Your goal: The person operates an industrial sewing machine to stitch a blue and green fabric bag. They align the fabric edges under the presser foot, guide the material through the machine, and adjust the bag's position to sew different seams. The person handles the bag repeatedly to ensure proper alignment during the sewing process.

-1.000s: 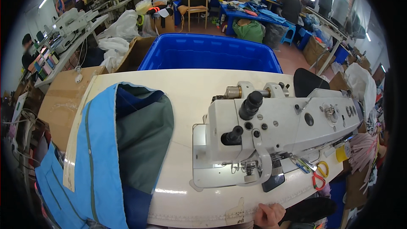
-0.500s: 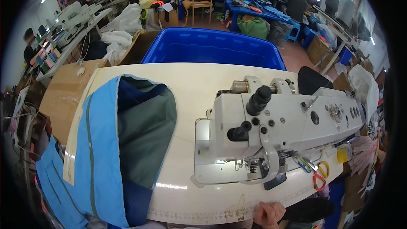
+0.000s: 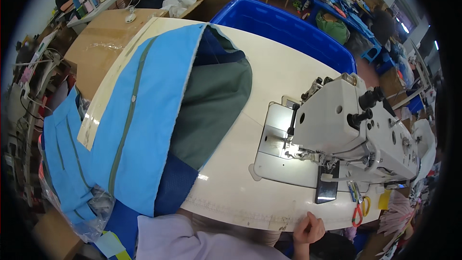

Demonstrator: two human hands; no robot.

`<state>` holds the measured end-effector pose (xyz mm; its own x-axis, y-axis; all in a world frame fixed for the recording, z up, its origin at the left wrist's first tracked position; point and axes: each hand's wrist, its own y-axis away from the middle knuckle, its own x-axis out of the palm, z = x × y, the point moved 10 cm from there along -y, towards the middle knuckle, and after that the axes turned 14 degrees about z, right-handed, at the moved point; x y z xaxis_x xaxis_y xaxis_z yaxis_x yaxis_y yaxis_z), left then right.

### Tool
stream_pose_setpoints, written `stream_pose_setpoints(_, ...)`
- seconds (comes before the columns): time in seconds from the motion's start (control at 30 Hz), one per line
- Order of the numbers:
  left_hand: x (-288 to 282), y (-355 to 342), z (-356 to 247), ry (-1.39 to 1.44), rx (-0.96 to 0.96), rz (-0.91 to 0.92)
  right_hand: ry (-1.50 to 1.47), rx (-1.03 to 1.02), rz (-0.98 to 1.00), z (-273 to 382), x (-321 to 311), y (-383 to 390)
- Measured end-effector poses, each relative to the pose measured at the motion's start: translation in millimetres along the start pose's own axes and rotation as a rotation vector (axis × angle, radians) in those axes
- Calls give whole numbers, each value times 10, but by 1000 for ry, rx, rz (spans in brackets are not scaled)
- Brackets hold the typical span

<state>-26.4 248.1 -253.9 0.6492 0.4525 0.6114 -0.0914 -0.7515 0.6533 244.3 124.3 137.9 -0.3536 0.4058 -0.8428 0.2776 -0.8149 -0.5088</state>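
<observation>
1. Head view, working parts: the right hand is at the near edge of the counter, fingers curled in; whether its grip is fully closed or has something inside, I cannot tell. The left hand is out of view, so its grip cannot be told.
2. The cloth, light blue with a green stripe, lies across the counter's left part, well apart from the right hand. Its mouth gapes toward the right, showing a grey-green lining.
3. The sewing machine fills the right part; its plate faces the cloth.
4. Edges and room: bare counter runs between cloth and machine, from the far edge to the ruled near edge. A blue tub is just past the far edge, cardboard past the left one. Scissors lie near the right hand, by the right end.
5. Hidden or unclear: the cloth's folds cover part of its inside, and its lower left part passes beyond the counter's edge. The machine's head hides some small parts, the forearm is cut off below, and the rim's clutter is dark and bent.
</observation>
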Motion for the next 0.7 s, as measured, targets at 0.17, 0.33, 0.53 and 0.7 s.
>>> stream_pose_setpoints(0.17,37,3,-31,-14,10,1,-10,-21,-12,-4,-26,0)
stream_pose_setpoints(0.33,82,16,-99,-37,31,7,-13,-45,-25,27,-42,-9)
stream_pose_setpoints(0.53,159,163,-176,-100,53,17,-70,-49,-17,31,-48,-13)
stream_pose_setpoints(0.7,229,454,-223,-189,61,30,-79,-48,-37,-47,6,36)
